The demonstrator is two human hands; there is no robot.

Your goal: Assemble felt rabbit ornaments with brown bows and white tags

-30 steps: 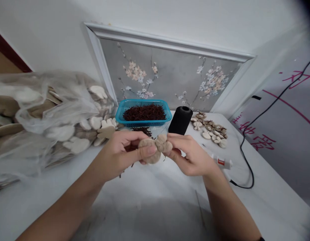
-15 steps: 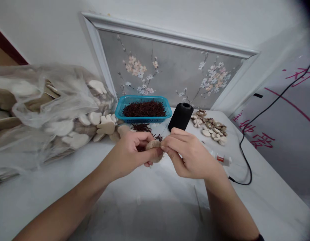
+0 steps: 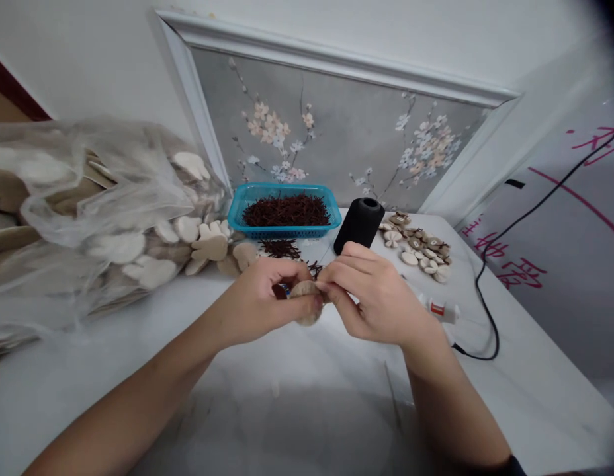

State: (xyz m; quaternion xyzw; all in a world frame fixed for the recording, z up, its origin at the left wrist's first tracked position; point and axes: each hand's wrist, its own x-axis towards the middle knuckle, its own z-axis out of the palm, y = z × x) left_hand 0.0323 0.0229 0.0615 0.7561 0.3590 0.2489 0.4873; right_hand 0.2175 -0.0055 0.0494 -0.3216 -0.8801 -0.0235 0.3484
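My left hand (image 3: 260,301) is closed around a small beige felt piece (image 3: 304,289), with the thumb pressed on its face. At the felt's right edge, my right hand (image 3: 376,294) is closed in a pinch. Whatever its fingertips hold is too small to make out. Just beyond my hands lie dark brown strips (image 3: 280,248), loose on the table. A black thread cone (image 3: 359,225) leans behind my right hand. My fingers cover part of the felt piece.
Behind stands a blue basket (image 3: 284,231) of brown strips. On the left, a clear plastic bag (image 3: 113,211) spills felt shapes. Several small felt pieces (image 3: 426,254) lie to the right, near a white device (image 3: 443,311) and a black cable (image 3: 490,330).
The felt piece has tilted slightly between my hands, and my left fingers have curled in behind it. My right hand stays pinched at its edge. The view has shifted a little.
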